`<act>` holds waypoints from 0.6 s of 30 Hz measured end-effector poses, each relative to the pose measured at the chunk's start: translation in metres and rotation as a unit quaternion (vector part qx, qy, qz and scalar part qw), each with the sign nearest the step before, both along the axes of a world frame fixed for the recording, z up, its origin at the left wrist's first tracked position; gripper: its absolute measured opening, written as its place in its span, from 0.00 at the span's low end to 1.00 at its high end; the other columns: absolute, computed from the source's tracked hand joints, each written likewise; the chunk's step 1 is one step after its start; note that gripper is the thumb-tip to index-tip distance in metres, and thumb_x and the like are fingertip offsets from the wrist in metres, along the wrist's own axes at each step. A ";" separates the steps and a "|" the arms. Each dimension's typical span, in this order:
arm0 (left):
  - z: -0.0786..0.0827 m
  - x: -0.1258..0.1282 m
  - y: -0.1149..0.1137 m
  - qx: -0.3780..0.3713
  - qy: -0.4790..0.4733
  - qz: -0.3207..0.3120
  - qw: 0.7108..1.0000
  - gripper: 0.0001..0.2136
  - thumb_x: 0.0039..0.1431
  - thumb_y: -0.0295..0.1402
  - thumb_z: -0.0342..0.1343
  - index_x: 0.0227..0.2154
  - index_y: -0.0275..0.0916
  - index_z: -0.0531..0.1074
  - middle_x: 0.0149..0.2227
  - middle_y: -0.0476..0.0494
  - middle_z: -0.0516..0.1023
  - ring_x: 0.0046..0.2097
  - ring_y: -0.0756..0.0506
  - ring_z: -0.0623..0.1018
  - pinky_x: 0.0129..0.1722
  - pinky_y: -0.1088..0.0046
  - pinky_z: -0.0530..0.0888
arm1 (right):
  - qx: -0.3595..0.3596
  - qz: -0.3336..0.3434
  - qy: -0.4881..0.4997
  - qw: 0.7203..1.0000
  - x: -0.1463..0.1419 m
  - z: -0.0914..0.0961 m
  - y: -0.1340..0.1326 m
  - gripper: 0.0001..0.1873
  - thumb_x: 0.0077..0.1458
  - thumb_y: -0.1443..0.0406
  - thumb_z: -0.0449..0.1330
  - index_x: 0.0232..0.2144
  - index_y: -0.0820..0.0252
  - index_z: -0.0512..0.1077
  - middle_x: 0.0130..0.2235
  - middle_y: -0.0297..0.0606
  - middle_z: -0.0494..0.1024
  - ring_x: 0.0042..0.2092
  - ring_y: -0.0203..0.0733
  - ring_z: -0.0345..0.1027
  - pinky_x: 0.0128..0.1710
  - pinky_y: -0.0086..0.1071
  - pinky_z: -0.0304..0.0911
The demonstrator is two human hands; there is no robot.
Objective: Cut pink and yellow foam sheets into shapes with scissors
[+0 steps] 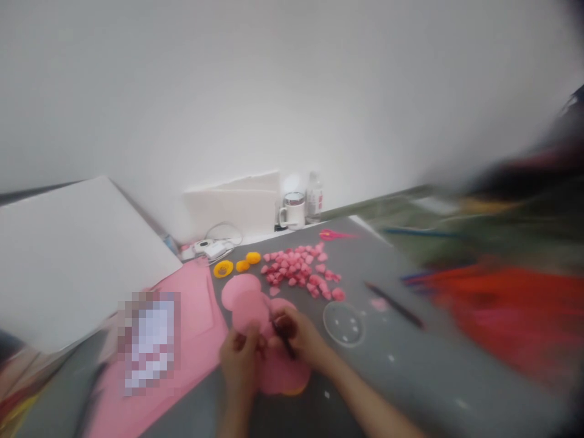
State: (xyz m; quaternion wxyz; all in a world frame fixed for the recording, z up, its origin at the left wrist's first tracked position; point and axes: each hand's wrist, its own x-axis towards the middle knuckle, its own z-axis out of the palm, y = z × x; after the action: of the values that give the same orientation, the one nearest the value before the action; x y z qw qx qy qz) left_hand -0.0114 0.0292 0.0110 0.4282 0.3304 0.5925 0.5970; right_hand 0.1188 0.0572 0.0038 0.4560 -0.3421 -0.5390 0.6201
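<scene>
My left hand point(240, 360) is closed, with its fingertips pinching the lower edge of a pink paper circle point(250, 312). In my right hand point(298, 337) is a dark slim tool point(283, 338), its tip against the right side of that circle; blur hides its exact kind. Another pink paper circle point(241, 287) lies just behind. Beneath my hands, more round pink paper point(283, 376) rests on the table, with a bit of yellow showing at its lower edge. Beyond them spreads a heap of small folded pink paper pieces point(292, 265).
Pink sheets point(196, 304) lie at left beside a white board point(82, 261). Yellow rolled pieces point(249, 260), a mug point(293, 211), a bottle point(314, 198) and pink scissors point(335, 234) stand or lie behind. Rightward are a clear round disc point(344, 324), a dark pen-like stick point(396, 306) and blurred red material point(506, 322).
</scene>
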 end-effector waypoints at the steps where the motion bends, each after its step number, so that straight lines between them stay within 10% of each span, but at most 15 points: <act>1: -0.001 -0.001 0.000 -0.001 0.005 0.001 1.000 0.12 0.43 0.38 0.60 0.16 0.37 0.64 0.13 0.53 0.67 0.15 0.53 0.66 0.14 0.79 0.62 | -0.004 0.001 -0.001 1.000 0.000 0.000 0.000 0.17 0.39 0.63 0.66 0.31 0.58 0.65 0.23 0.27 0.69 0.23 0.32 0.60 0.20 0.24 0.56; 18: 0.005 0.000 0.000 0.003 -0.036 -0.023 0.999 0.13 0.44 0.38 0.60 0.17 0.37 0.63 0.12 0.55 0.64 0.15 0.55 0.63 0.13 0.81 0.58 | 0.024 0.028 -0.007 0.999 0.018 -0.001 0.010 0.18 0.38 0.62 0.68 0.32 0.58 0.65 0.26 0.29 0.68 0.26 0.33 0.61 0.25 0.26 0.58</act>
State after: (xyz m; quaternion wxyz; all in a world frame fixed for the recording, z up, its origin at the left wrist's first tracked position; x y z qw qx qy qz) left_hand -0.0110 0.0293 0.0157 0.4622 0.3232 0.5672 0.6002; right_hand 0.1372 0.0669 0.0027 0.4430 -0.3205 -0.5657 0.6172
